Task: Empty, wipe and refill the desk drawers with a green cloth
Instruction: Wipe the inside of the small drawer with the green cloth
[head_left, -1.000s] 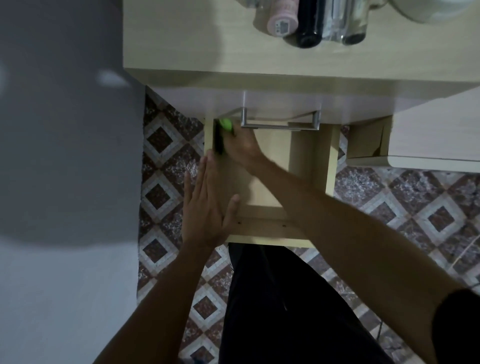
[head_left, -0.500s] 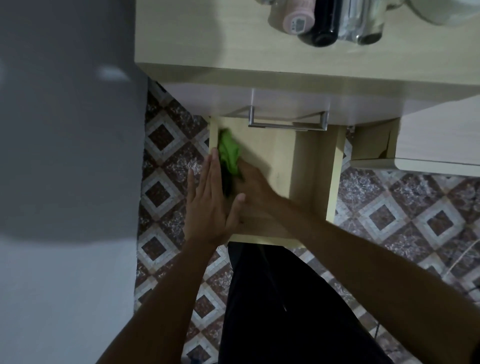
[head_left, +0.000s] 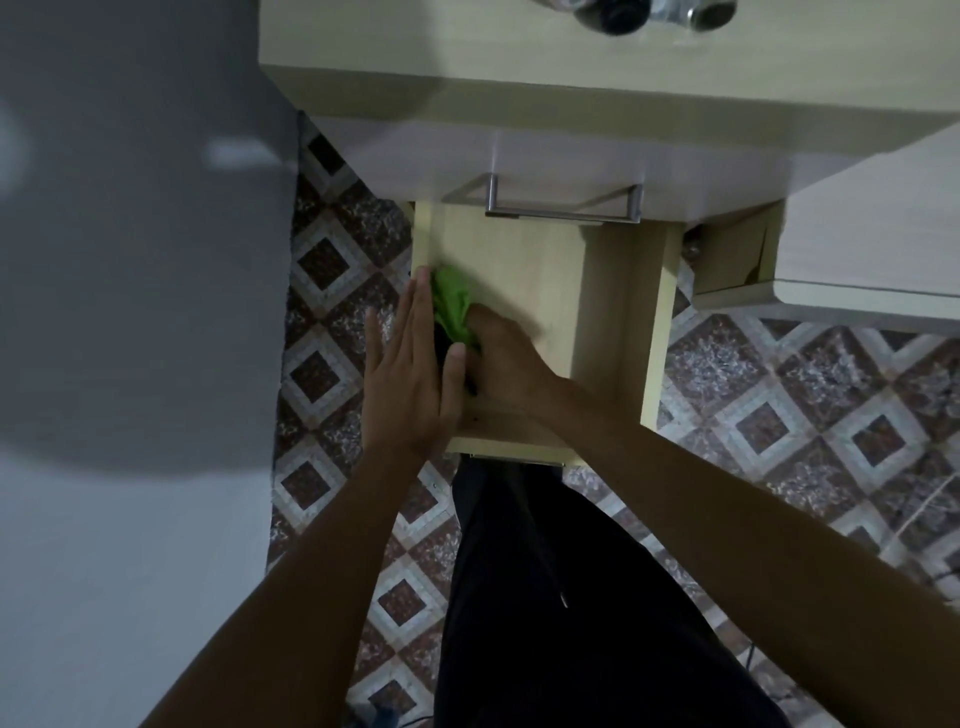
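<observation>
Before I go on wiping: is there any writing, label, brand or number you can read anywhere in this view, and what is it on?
No text can be read.
Bottles at the desk top's far edge: cut off by the frame, no label in view.
Open drawer, its wood bare: no markings.
Metal handle on the drawer above: no markings.
Green cloth in the right hand: plain, no tag seen.
</observation>
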